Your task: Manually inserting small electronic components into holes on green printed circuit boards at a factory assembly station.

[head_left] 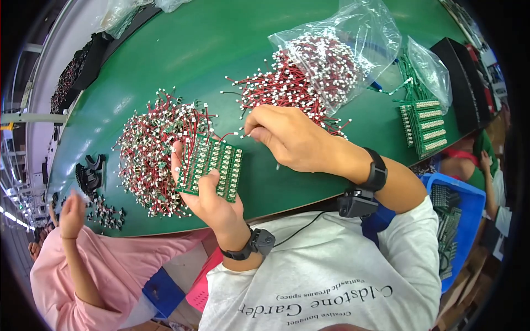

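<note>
My left hand (212,203) holds a green circuit board panel (216,165) with rows of small white connectors, thumb on its face and fingers beneath. Red wires stick up at the panel's far left edge. My right hand (284,135) is just beyond the panel's far right corner, thumb and forefinger pinched at the white end of a short red wire lead (227,134); the fingertips partly hide it. Behind that hand spreads a heap of red and black wire leads (281,83) with white plugs, spilling from a clear plastic bag (375,33).
Left of the panel lies a mound of small wired boards (146,154). Stacked green panels (425,128) stand at the right beside a black box (461,83). A blue bin (469,220) holds more panels. A person in pink (83,270) works at the left, near small black parts (107,214).
</note>
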### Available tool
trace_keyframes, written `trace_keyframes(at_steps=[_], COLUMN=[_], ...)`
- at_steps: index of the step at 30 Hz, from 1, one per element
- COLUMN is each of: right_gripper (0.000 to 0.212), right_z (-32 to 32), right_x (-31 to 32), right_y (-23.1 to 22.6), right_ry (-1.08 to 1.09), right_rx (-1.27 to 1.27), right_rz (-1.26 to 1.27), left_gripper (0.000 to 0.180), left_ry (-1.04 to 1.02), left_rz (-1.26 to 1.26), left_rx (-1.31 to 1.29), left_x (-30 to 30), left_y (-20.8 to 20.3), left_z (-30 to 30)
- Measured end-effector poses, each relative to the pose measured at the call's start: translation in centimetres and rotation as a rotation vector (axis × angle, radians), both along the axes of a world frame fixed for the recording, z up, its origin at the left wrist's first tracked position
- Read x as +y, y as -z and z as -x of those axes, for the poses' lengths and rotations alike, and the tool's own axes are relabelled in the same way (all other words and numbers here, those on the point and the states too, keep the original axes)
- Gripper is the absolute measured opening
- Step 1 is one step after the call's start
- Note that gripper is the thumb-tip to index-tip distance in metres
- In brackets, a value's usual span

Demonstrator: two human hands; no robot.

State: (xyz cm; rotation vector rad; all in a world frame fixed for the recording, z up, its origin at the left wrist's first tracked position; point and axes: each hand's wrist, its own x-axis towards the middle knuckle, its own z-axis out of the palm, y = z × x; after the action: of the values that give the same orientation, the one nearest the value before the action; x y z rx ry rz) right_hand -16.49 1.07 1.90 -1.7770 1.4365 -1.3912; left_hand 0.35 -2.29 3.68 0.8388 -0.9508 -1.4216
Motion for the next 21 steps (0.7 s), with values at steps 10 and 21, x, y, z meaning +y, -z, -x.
trace_keyframes(at_steps=[10,21], right_gripper=[0.009,0.012], right_z=[0.4,0.3], right_x=[0.1,0.2], right_y=[0.8,1.3], right_ry=[-0.043,0.046], right_rx=[0.061,0.138], right_rz=[0.046,0.027], left_gripper=[0.075,0.077], left_ry=[0.071,0.072], left_rz=[0.028,0.058], left_rx=[0.038,0.013], left_x=[0.7,1.6], left_y=[0.7,0.4], left_z=[1.4,2.5])
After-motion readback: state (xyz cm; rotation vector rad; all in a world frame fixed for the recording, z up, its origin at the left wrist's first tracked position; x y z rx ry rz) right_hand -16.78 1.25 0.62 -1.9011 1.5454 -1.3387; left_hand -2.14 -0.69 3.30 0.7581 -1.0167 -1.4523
